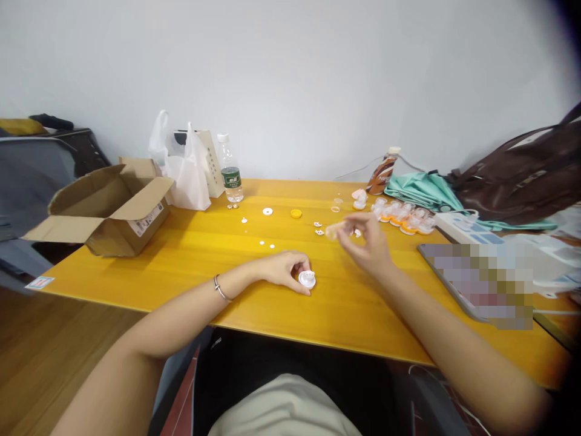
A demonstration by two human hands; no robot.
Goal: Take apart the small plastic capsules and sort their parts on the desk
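Left hand (285,268) around white part (307,279); right hand (368,245) — mid-air — with clear piece (334,231) (blurred)

Left half: one cardboard box (129,233), one water bottle (232,177), two small white discs (272,246). Centre: one yellow disc (296,214), one white piece (307,279) in the left hand (285,269). Right half: one tablet (476,281), one brown bottle (384,172).

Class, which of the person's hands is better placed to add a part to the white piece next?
Probably the right hand: it pinches a pale part, while the left hand holds the white piece.
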